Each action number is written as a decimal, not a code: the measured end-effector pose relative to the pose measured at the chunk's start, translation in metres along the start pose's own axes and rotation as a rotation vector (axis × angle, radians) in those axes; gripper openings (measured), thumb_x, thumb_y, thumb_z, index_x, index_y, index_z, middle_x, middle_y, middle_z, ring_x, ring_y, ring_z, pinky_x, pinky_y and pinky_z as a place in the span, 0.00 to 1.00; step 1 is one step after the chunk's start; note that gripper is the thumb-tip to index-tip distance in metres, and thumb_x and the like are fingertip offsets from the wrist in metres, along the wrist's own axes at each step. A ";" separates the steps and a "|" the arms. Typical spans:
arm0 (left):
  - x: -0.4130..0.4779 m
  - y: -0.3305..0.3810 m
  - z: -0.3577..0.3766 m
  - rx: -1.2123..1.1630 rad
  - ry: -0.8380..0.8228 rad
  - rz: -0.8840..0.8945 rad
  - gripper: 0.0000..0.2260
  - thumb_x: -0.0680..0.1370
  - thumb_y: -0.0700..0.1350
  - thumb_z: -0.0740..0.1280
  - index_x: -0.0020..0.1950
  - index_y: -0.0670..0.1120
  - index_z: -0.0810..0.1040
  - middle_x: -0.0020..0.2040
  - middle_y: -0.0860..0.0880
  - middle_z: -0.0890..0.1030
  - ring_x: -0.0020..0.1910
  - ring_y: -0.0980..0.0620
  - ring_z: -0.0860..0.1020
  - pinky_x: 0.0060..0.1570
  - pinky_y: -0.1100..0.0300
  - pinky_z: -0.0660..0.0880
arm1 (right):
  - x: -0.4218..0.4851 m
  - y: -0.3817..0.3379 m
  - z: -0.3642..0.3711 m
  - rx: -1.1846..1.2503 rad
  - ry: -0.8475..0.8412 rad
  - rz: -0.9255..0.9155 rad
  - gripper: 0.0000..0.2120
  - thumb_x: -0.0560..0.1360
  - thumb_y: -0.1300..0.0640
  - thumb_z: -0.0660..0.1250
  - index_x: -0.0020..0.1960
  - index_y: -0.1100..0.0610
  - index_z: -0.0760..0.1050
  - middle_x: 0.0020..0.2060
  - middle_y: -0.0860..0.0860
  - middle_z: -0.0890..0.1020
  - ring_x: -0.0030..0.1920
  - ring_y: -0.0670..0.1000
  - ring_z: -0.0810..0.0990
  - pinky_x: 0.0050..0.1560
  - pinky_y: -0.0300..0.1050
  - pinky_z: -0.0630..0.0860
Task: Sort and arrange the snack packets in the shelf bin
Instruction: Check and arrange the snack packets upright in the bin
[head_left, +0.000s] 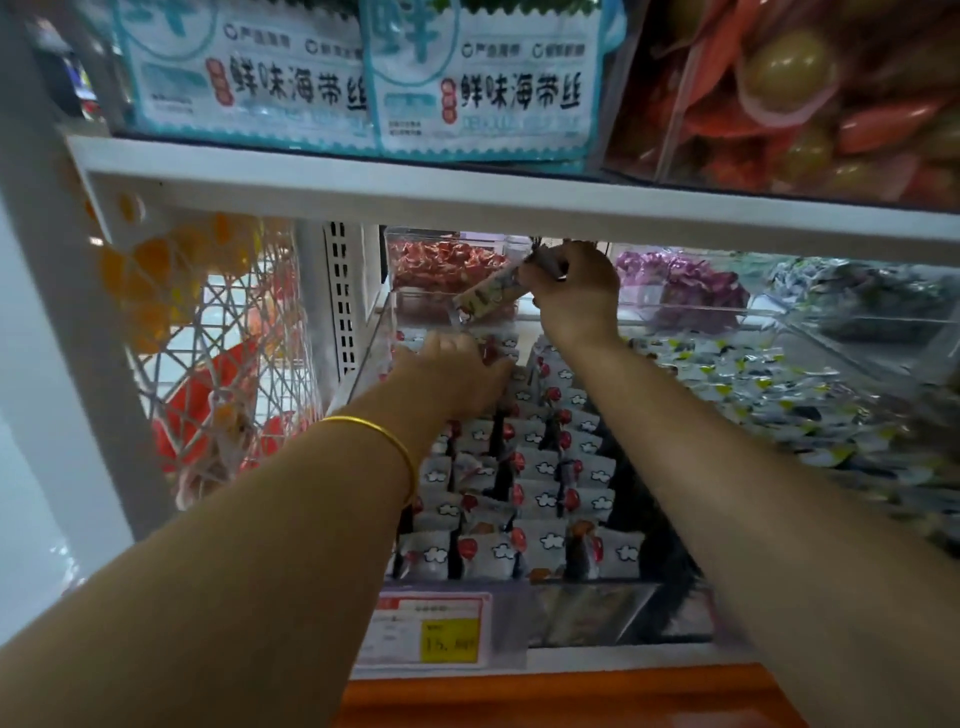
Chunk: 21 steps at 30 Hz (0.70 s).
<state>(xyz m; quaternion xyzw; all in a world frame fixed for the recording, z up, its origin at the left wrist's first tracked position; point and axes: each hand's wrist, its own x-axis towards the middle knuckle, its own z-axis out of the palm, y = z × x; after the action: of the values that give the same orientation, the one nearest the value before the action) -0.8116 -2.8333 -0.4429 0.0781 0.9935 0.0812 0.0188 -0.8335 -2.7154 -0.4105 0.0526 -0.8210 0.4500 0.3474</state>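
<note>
Dim, flat light; the space under the upper shelf (467, 202) lies in shadow. Blur smears the packets (779, 395) at the right edge and the price label (431, 629). Wide-angle distortion bends the frame's edges.

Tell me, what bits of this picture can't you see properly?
Head view:
Left hand: fingertips buried among the white snack packets.
Long packet pinched by the right hand: label blurred.
Price tag: print too blurred to read.
Patterned packets on the right: design smeared by blur.
</note>
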 end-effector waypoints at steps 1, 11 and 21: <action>0.003 -0.002 0.002 -0.026 -0.012 -0.003 0.34 0.78 0.65 0.47 0.75 0.42 0.54 0.75 0.40 0.59 0.74 0.43 0.56 0.70 0.41 0.56 | 0.001 0.000 0.001 -0.020 0.009 -0.008 0.09 0.74 0.61 0.67 0.50 0.67 0.75 0.39 0.52 0.74 0.41 0.50 0.73 0.30 0.25 0.62; -0.012 -0.008 -0.002 0.067 -0.050 -0.044 0.36 0.76 0.69 0.41 0.76 0.46 0.51 0.74 0.39 0.61 0.73 0.41 0.58 0.72 0.41 0.46 | 0.008 -0.012 0.015 -0.110 -0.136 -0.057 0.10 0.75 0.61 0.66 0.54 0.63 0.76 0.48 0.55 0.79 0.45 0.48 0.76 0.40 0.31 0.65; -0.044 -0.005 -0.011 0.208 -0.116 0.011 0.33 0.78 0.65 0.39 0.77 0.46 0.42 0.78 0.43 0.47 0.76 0.45 0.42 0.72 0.42 0.38 | 0.000 -0.011 0.057 -0.503 -0.522 -0.271 0.06 0.75 0.58 0.65 0.42 0.60 0.76 0.44 0.53 0.78 0.47 0.51 0.76 0.50 0.43 0.72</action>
<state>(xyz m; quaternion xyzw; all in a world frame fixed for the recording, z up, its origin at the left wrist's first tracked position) -0.7695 -2.8468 -0.4317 0.0897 0.9933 -0.0271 0.0674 -0.8589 -2.7660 -0.4227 0.1867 -0.9521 0.1561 0.1852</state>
